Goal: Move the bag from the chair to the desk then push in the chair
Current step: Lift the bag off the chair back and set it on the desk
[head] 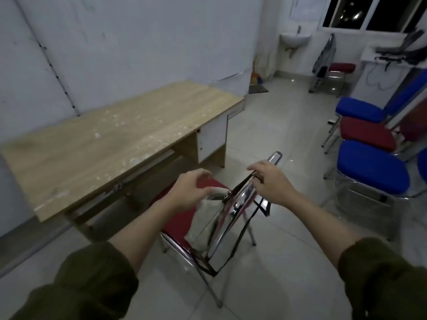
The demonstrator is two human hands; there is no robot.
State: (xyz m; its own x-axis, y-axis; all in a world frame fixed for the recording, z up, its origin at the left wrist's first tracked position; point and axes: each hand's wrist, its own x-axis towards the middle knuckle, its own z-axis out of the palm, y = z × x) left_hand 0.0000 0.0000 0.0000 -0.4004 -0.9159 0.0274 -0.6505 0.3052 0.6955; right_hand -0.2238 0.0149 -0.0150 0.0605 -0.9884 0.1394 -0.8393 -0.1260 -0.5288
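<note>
Pinching the black strap point(242, 183) near its top, the right hand point(269, 183) is hovering just over the chrome backrest point(240, 204) of the chair point(180, 218), thumb and fingers closing narrowly on the strap, though motion blur is making the exact contact hard to read. Its long loop is hanging down behind the backrest towards the floor. Fingers curled and half spread, the left hand point(187, 192) is reaching over the mouth of the bag point(203, 218) and seems to be touching its upper edge rather than gripping it. That pale cloth bag is sitting on the red seat, leaning against the backrest. Olive sleeves are covering both forearms partway. Standing just to the left of the chair, the wooden desk point(111, 139) is running along the white wall, its top marked with pale scuffs. Blue and red chairs point(369, 172) are lining the right side, well apart from the hands.
</note>
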